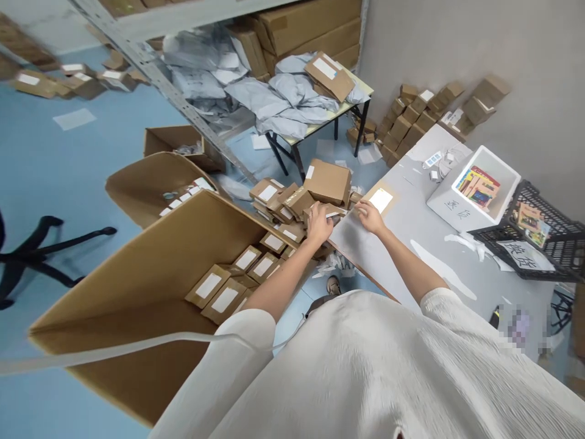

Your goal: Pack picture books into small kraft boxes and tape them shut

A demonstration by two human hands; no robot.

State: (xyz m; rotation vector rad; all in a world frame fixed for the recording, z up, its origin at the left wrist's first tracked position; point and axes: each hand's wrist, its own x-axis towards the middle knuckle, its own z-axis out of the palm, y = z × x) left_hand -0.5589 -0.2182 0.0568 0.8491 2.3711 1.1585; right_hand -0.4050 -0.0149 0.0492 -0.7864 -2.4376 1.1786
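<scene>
My left hand [320, 225] reaches over a heap of small cardboard boxes, its fingers apart and bent. Just beyond it lies a small brown box [333, 209] with a white label; whether the fingertips touch it I cannot tell. My right hand [371, 217] is at the left edge of the grey table, fingers curled against the near edge of a flat cardboard parcel [392, 191] with a white label. Ahead of both hands a larger plain box [328, 183] rests on the heap.
A big open carton [132, 256] with labelled boxes stands at my left. The grey table [411, 238] holds a white foam box [475, 186] and a black crate [543, 225]. Ahead, a small table [361, 91] bears grey mailing bags [274, 100]. A pale strap [150, 341] crosses low left.
</scene>
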